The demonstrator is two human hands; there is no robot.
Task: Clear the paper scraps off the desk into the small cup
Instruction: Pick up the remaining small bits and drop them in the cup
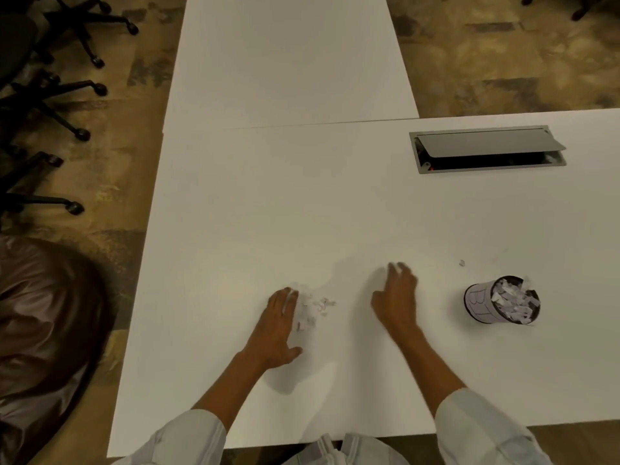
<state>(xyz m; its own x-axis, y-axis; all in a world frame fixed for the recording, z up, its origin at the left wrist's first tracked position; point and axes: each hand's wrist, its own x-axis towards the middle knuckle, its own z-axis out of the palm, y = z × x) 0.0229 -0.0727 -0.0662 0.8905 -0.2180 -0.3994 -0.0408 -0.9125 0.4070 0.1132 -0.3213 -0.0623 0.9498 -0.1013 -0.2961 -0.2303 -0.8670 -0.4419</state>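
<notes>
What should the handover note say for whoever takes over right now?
Left hand: open, flat on the white desk, edging a small pile of white paper scraps.
Right hand: open, fingers spread, blurred, holding nothing visible.
Small cylindrical cup: on the desk right of both hands, already heaped with scraps.
Done: most scraps are in the cup.
Left: the pile by the left hand and one stray scrap beyond the cup.

scraps [313, 310]: small loose pile, mid-desk | cup [502, 300]: upright, heaped full, right
</notes>
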